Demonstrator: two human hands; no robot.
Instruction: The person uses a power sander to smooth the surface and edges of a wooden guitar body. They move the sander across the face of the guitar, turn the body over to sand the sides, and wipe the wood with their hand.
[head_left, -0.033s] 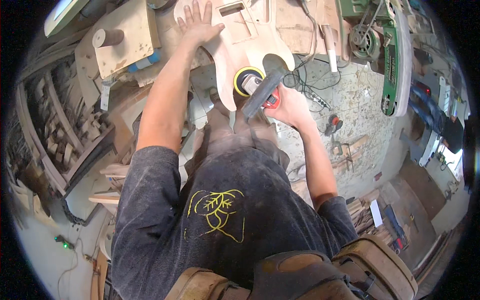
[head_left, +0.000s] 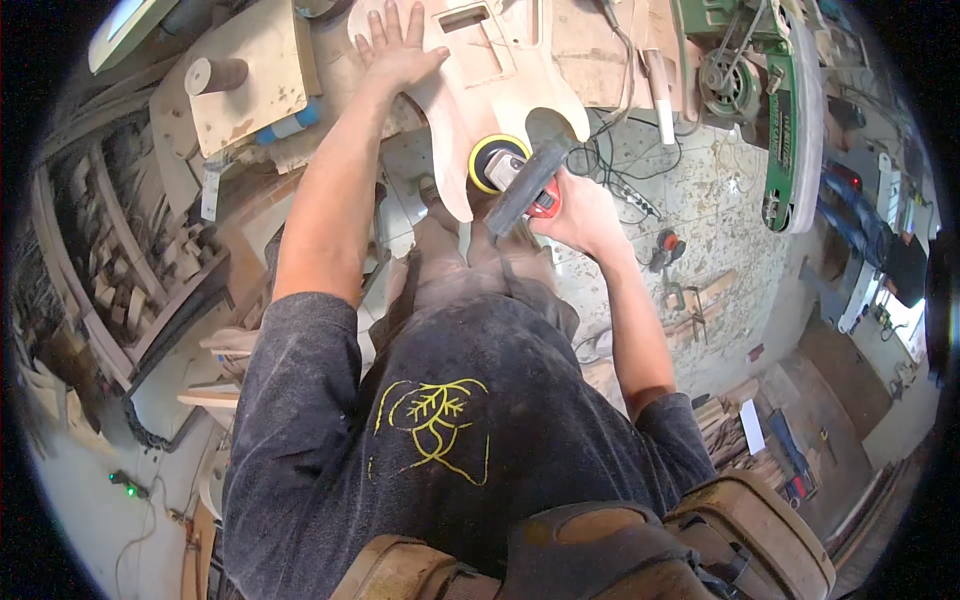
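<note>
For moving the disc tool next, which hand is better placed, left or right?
Probably the right hand: it grips the power tool, whereas the left hand lies spread on the pale wooden piece.

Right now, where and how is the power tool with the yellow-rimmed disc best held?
Probably hold the power tool by its red housing, coming from the person's right: the right hand wraps around there, while the disc sits at the left end, by the wooden body's edge, and should be kept clear.

Left fingers (head_left: 393, 25) spread on guitar body (head_left: 497, 98), right fingers (head_left: 569, 192) around sander (head_left: 507, 170)
</note>
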